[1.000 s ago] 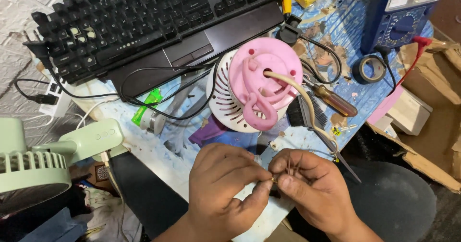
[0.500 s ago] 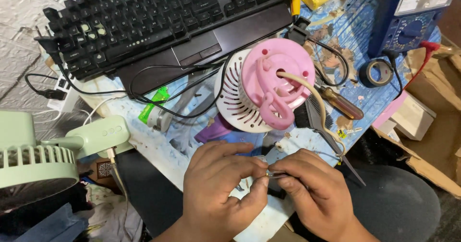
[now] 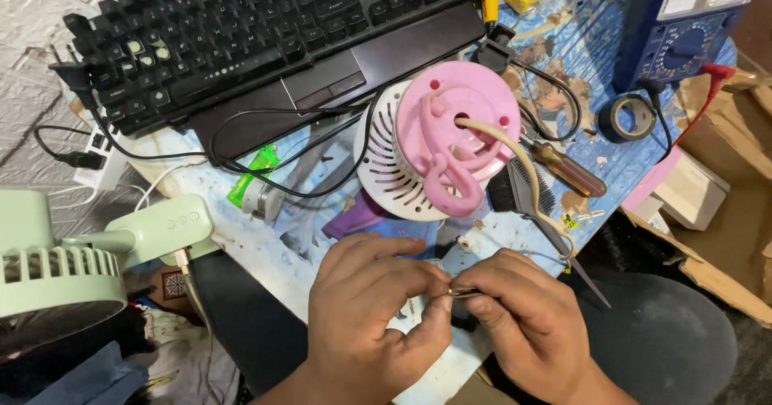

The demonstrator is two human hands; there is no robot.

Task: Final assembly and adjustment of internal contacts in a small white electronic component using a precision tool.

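The workbench (image 3: 611,164) is a blue-and-white surface, scuffed and speckled with debris, crowded from edge to edge. A black keyboard (image 3: 257,27) lies across the top, with thin black wires looping out from under it. To the right stand a blue analog meter (image 3: 683,27) and a roll of black tape (image 3: 623,118); a wooden-handled screwdriver (image 3: 571,169) lies just beside the pink fan. A pale green desk fan (image 3: 72,260) sits at the left edge, and torn cardboard (image 3: 724,212) lies off the bench to the right.

In the middle rests a small fan body (image 3: 438,148) — a white slotted shell with a pink round housing and a curled pink hook on top. A beige cable (image 3: 523,172) leaves a hole in the pink part and curves down toward the hands.

The thing being worked on is a tiny metal piece (image 3: 464,292), thin and shiny, too small to identify further. It lies at the near edge of the bench, just below the fan body. The left hand (image 3: 370,316) and right hand (image 3: 531,324) meet over it — both with fingers curled, thumb and forefinger of each pinching an end of the piece, fingertips nearly touching.
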